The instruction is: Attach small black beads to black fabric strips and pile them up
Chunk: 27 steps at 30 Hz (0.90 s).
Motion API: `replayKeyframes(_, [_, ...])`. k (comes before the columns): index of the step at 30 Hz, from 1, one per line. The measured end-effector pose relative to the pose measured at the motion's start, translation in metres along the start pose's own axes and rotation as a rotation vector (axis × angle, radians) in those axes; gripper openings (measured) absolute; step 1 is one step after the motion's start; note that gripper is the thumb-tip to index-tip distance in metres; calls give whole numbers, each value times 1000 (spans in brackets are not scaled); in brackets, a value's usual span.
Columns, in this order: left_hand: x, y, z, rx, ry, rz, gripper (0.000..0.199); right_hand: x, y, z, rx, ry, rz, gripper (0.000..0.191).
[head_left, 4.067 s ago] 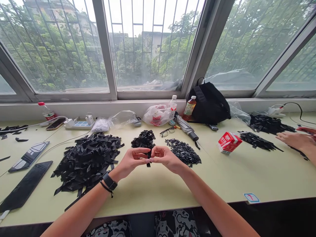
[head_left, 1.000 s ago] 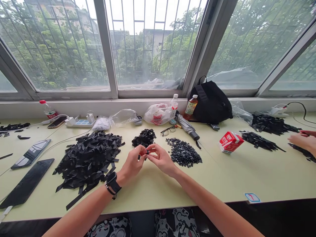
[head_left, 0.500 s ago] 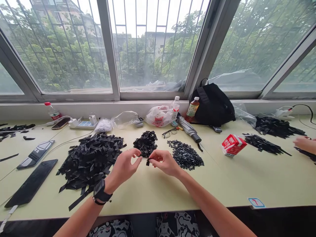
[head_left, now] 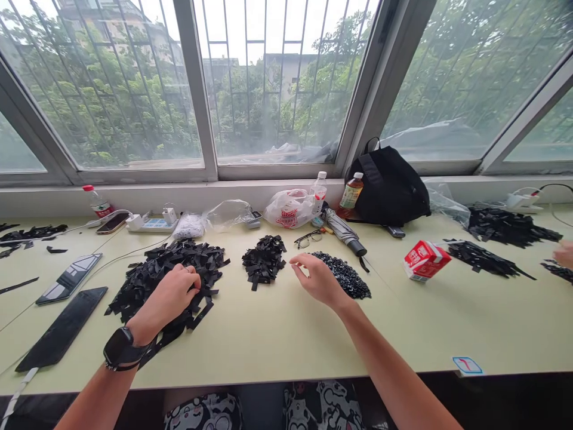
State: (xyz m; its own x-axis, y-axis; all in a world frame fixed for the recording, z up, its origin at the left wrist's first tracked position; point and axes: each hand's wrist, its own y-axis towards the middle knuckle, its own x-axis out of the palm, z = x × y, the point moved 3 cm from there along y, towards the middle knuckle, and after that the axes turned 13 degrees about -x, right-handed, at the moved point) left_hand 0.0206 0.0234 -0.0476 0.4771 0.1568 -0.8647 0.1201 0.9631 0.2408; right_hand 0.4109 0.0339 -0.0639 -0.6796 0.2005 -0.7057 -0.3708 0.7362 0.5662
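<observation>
Pale green counter (head_left: 268,340) runs the full width of the view beneath a barred window (head_left: 277,107), its front edge passing just beyond both forearms. Open room lies at 6 o'clock, in front of the hands, with a wider bare stretch at 4 o'clock below a tilted red-and-white carton (head_left: 425,260). A black backpack (head_left: 389,185) stands at 1 o'clock against the sill. At 3 o'clock, near the right end of the view, lie two more black strip heaps (head_left: 505,227), with another person's hand (head_left: 564,254) cut off at the frame edge. A flat black panel (head_left: 62,328) lies at 8 o'clock, just beside the large black strip heap (head_left: 203,260), a loose, tangled mound at 10 o'clock. The left hand (head_left: 172,292) rests on that mound, cupped with its fingers curled down; whether it grips any strips cannot be told. A small strip pile (head_left: 264,260) sits at 12 o'clock, well apart from the mound. The right hand (head_left: 320,280) is open, fingers loosely spread and holding nothing visible, its outer edge overlapping a heap of black beads (head_left: 347,278) at 1 o'clock.
</observation>
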Motion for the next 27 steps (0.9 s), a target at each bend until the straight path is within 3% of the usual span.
replayKeyframes(3, [3, -2, 2, 25, 88, -92, 10, -13, -1, 11, 53, -110, 22, 24])
replayKeyframes(7, [2, -4, -1, 19, 118, -143, 11, -23, -5, 20, 112, -171, -61, 21])
replayKeyframes(11, [-5, -4, -3, -9, 70, -115, 13, -29, -10, 26, 154, -181, -155, 17])
replayKeyframes(15, [-21, -3, 11, -115, -158, 19, 16, -30, -14, 30, 188, -181, -258, 11])
replayKeyframes(18, [-25, -3, 34, -264, -533, 1, 31, -29, -16, 33, 202, -170, -283, 9])
replayKeyframes(21, [-15, 0, 64, -295, -859, -101, 47, -27, -17, 34, 213, -160, -293, 11])
replayKeyframes(27, [40, 13, 109, -224, -1074, -309, 32, -26, -15, 31, 206, -92, -229, 14])
